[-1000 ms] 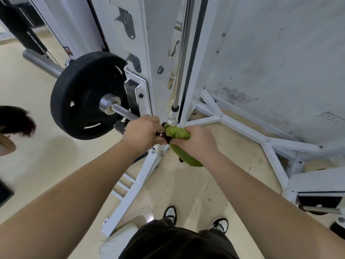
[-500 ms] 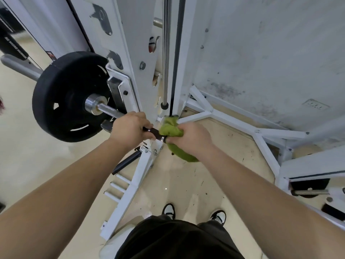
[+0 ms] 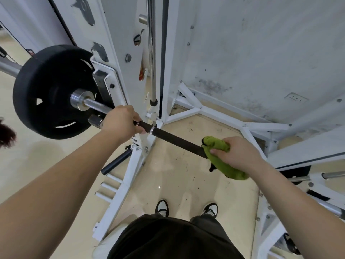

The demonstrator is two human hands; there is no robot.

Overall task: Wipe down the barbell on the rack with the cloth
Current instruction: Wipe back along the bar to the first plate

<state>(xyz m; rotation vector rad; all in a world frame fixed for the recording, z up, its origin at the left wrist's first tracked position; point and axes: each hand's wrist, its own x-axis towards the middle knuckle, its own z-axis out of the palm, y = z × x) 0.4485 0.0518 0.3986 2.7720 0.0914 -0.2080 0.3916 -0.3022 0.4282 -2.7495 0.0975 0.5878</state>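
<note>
Steadies barbell (image 3: 173,138), resting on rack (image 3: 134,165) beside black plate (image 3: 46,86), with left hand (image 3: 121,121) curled round the shaft, probably to stop it rolling; clamps green cloth (image 3: 226,168) round the dark shaft with right hand (image 3: 237,153), fingers closed for all-round wiping contact.
</note>
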